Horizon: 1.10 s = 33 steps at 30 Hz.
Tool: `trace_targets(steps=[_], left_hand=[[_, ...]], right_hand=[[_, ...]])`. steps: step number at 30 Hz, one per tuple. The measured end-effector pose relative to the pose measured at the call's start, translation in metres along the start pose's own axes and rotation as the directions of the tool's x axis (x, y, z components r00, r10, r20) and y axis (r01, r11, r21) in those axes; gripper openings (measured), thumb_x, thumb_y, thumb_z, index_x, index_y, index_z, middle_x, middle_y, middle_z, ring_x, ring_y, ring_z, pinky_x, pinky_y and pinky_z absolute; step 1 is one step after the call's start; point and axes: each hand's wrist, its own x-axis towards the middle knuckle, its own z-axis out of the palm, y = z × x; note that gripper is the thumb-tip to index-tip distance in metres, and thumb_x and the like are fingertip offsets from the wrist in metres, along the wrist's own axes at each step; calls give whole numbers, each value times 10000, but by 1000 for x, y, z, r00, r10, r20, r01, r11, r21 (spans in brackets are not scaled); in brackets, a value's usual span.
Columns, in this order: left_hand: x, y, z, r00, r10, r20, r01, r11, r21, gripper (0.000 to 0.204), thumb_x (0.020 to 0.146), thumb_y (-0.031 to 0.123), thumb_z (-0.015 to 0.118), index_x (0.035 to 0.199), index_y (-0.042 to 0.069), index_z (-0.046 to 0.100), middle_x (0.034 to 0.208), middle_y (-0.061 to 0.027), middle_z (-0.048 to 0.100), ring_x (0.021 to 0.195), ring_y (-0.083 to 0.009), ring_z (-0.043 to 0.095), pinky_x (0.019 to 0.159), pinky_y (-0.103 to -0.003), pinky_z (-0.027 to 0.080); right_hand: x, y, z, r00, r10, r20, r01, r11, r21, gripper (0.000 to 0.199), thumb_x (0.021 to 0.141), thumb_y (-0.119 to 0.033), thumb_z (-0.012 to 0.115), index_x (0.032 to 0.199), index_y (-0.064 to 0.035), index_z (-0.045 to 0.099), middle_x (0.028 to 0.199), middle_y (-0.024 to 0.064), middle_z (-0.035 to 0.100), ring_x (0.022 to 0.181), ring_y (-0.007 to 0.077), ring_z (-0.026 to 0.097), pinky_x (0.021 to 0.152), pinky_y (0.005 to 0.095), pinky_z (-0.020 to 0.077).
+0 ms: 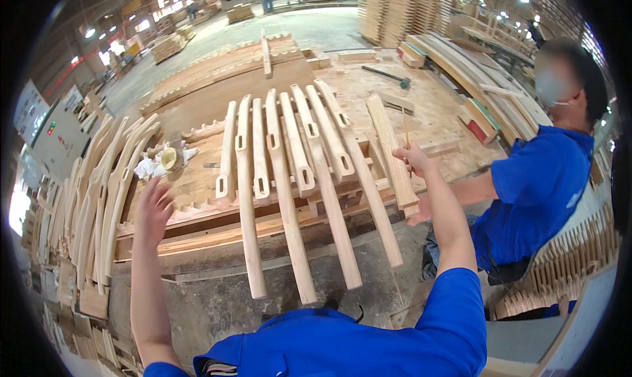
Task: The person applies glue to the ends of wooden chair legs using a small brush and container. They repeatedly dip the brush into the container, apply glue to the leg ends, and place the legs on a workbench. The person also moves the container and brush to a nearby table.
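Observation:
My right hand (pixel 416 161) is closed round a thin wooden stick (pixel 406 128) that points upward, beside a straight wooden bar (pixel 392 154). My left hand (pixel 155 212) is raised at the left, fingers apart and holding nothing, slightly blurred. Closest to it is a small yellowish cup (pixel 170 158) on a crumpled white rag (pixel 148 167). Between my hands lies a row of several curved wooden legs (pixel 275 146) with oval slots, alternating in direction, the longer ends jutting over the bench edge toward me.
A co-worker in a blue shirt (pixel 543 186) stands at the right, a hand (pixel 420 211) by the bar's lower end. A hammer (pixel 388 75) lies on the workbench (pixel 349 80). More slotted wooden pieces (pixel 99 199) are stacked at the left, long boards (pixel 471 80) at the far right.

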Motion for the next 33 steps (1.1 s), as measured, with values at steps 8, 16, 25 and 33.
trace_targets(steps=[8,16,25,33], left_hand=[[-148,-16,-171,824,17,-567,-181,955,-234,299,942,318,516,1185,143,532,1051,19,599,861,-152,547,776,-331,473],[-191,-50,-185,784,10,-620,-291,889,-354,221,909,211,545,1103,111,581,955,-31,621,806,-195,559,759,-337,470],[-160,-44,-201,801,117,-587,-254,955,-156,220,899,260,583,1049,99,569,933,-54,599,781,-174,565,692,-315,472],[-194,-46,-286,860,19,-510,-74,993,-88,153,933,233,547,1011,101,543,890,-20,584,759,-122,551,705,-278,468]], right_hand=[[58,56,20,992,89,91,-93,994,49,312,768,-261,663,979,-39,605,845,51,620,671,169,579,548,336,452],[73,40,8,975,-222,-30,89,506,-858,234,790,-180,543,930,-19,637,888,97,624,730,202,574,657,364,476],[8,-68,103,960,-256,-111,228,949,-216,265,849,-232,576,1046,-106,452,907,40,601,656,115,578,491,230,396],[-133,-134,275,890,-414,192,448,874,-190,105,904,-168,501,969,-89,478,783,19,563,522,16,408,409,153,299]])
